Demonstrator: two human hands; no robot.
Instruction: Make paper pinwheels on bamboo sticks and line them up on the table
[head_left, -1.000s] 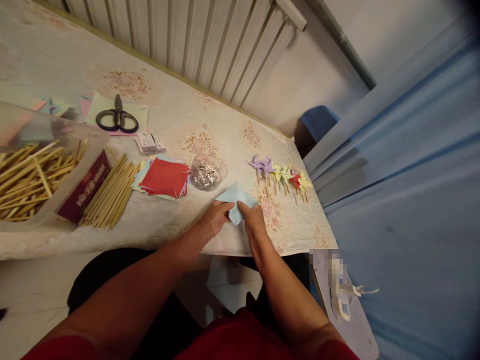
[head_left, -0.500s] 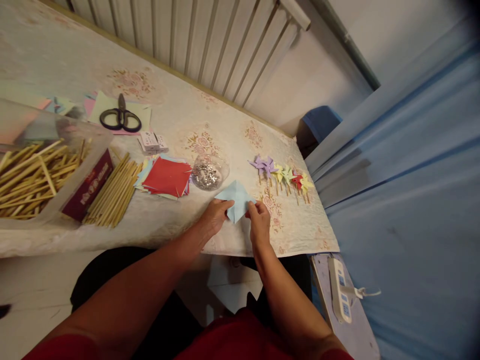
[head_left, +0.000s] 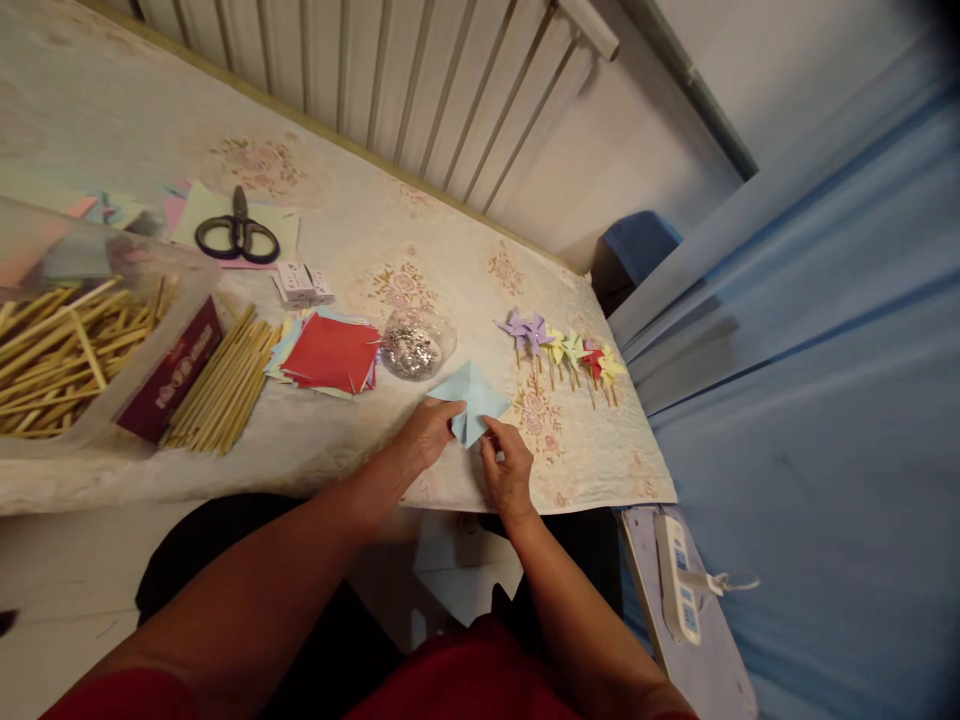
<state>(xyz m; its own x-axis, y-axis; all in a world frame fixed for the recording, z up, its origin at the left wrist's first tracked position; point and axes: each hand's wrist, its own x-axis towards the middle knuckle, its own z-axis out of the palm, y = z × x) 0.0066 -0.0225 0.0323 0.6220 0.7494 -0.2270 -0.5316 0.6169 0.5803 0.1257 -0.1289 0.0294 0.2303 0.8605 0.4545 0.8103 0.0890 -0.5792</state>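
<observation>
A light blue square of paper (head_left: 471,388), with slits at its corners, is held just above the table's front part, one corner toward me. My left hand (head_left: 433,430) pinches its left side, thumb on top. At the lower right edge my right hand (head_left: 510,462) has thumb and forefinger closed on the paper. Just beyond the sheet lies a clear bag of shiny metal pins (head_left: 413,345). To its left sits a stack of cut paper squares (head_left: 332,352), a red one on top. Several small paper pinwheels (head_left: 555,345) on sticks lie in a row at the right.
Scissors (head_left: 238,238) rest on coloured paper at the back left, near small white boxes (head_left: 302,284). A clear bin of wooden sticks (head_left: 82,345) and a bundle of sticks (head_left: 225,385) stand left. A power strip (head_left: 677,578) lies beyond the table's right corner, beside a blue curtain (head_left: 810,400).
My right hand has slid from the paper's right corner down to its lower right edge. The left hand keeps its hold, and the paper has hardly moved.
</observation>
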